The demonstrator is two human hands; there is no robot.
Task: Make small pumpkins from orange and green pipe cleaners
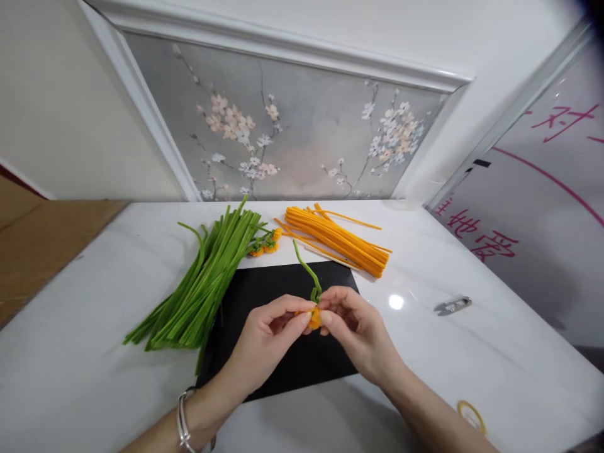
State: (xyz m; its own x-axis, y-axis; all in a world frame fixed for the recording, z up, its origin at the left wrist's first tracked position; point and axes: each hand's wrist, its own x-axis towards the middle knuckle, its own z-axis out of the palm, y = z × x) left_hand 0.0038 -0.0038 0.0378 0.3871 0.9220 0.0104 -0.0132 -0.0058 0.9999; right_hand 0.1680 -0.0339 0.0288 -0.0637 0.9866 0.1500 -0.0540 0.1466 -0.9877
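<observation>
Between my two hands is a small pipe-cleaner flower (314, 319) with an orange head and a green stem that rises away from me, bent and curled near its base. My left hand (278, 324) pinches the orange head from the left with thumb and fingers. From the right, my right hand (353, 327) pinches the same flower where orange meets green. Fingertips cover part of the head. Both hands are over a black mat (287, 371). Beyond them lie several finished-looking orange flowers (268, 244) with green parts, in a small cluster.
A large bundle of green pipe cleaners (202, 283) lies left, partly over the mat. Orange pipe cleaners (337, 242) are stacked at the back. Thread snips (453, 306) and a yellow tape ring (472, 416) lie right. Cardboard (51, 245) sits at the left edge; a whiteboard (542, 207) stands right.
</observation>
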